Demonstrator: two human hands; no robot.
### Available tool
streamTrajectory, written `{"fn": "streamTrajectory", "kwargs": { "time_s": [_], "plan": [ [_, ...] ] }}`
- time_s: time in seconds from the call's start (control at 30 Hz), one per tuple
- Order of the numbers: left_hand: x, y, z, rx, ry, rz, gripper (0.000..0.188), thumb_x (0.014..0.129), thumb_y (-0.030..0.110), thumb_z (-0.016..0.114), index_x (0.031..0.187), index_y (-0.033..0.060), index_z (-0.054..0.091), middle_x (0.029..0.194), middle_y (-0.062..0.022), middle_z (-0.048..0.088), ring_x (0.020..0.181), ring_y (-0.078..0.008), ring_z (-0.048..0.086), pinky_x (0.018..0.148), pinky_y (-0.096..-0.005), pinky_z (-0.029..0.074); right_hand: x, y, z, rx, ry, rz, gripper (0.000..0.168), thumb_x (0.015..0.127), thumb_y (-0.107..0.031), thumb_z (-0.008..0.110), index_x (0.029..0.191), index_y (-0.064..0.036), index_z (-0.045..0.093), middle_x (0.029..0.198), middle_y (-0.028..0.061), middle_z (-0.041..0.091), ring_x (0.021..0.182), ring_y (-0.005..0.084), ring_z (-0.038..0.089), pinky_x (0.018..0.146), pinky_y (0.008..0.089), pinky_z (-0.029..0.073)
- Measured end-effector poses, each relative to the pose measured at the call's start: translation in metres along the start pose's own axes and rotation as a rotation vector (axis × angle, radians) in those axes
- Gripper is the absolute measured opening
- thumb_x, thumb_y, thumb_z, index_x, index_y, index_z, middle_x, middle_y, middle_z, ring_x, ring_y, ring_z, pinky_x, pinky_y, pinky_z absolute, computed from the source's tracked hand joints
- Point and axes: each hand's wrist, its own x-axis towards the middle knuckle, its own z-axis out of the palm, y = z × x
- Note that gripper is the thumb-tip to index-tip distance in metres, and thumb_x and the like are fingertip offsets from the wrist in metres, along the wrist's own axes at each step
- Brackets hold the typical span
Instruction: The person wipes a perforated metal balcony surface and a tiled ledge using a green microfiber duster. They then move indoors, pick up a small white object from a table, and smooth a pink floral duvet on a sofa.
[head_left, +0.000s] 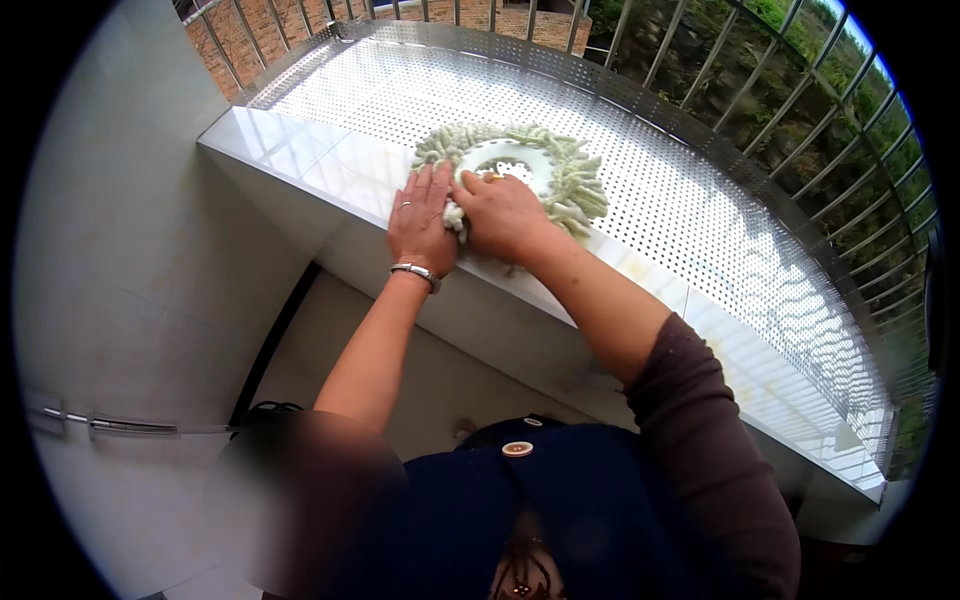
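Observation:
A round mop head (581, 191) with pale green-white tufted strands and a white plastic ring lies partly on the tiled ledge (315, 161) and partly on the perforated metal sheet (645, 195). Flat on its near left edge rests my left hand (426, 217), fingers extended, with a ring and a metal bracelet. Beside it, my right hand (501, 211) is bent over the mop head, fingers curled at the inner ring and strands. Some strands show between both hands; the right fingertips are partly hidden.
Metal railing bars (664, 45) stand beyond the sheet's raised perforated rim (637, 82). A brick wall (289, 37) and a planted slope lie outside. A plain wall panel (127, 247) rises at the left, with a metal bar (135, 426) low on it.

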Motion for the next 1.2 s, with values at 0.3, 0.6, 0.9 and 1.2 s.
{"fn": "streamTrajectory", "kwargs": {
  "time_s": [0.3, 0.6, 0.9, 1.2],
  "plan": [
    [0.020, -0.065, -0.020, 0.360, -0.203, -0.079, 0.052, 0.094, 0.038, 0.040, 0.142, 0.0189, 0.033, 0.143, -0.0092, 0.040, 0.135, -0.0277, 0.032, 0.111, -0.0499, 0.018, -0.178, 0.015, -0.055, -0.022, -0.014, 0.021, 0.058, 0.062, -0.005, 0.061, 0.119, -0.014, 0.055, 0.124, 0.0071, 0.054, 0.085, 0.0284, 0.056, 0.077, 0.0383, 0.047],
    [0.020, -0.136, -0.029, 0.236, -0.177, -0.252, 0.047, 0.093, 0.026, 0.039, 0.140, 0.0175, 0.036, 0.143, -0.0086, 0.038, 0.136, -0.0322, 0.026, 0.114, -0.0490, 0.009, -0.091, -0.007, -0.029, 0.035, 0.024, -0.144, 0.055, 0.063, -0.008, 0.061, 0.117, -0.010, 0.055, 0.115, 0.0082, 0.056, 0.082, 0.0289, 0.058, 0.076, 0.0392, 0.047],
    [0.016, -0.139, -0.037, 0.215, -0.174, -0.196, 0.051, 0.093, 0.030, 0.036, 0.142, 0.0160, 0.033, 0.148, -0.0075, 0.031, 0.139, -0.0277, 0.022, 0.115, -0.0446, 0.007, 0.087, -0.061, 0.032, 0.005, 0.070, -0.066, 0.036, 0.074, -0.015, 0.054, 0.110, -0.013, 0.058, 0.111, 0.0037, 0.060, 0.097, 0.0279, 0.058, 0.083, 0.0395, 0.047],
    [0.017, -0.140, -0.046, 0.293, -0.208, -0.218, 0.049, 0.094, 0.028, 0.034, 0.142, 0.0140, 0.034, 0.146, -0.0121, 0.035, 0.138, -0.0298, 0.026, 0.114, -0.0463, 0.010, -0.080, -0.038, -0.033, 0.024, -0.039, -0.133, 0.065, 0.060, -0.002, 0.055, 0.123, -0.014, 0.056, 0.126, 0.0075, 0.056, 0.081, 0.0295, 0.055, 0.077, 0.0373, 0.047]
  ]
}}
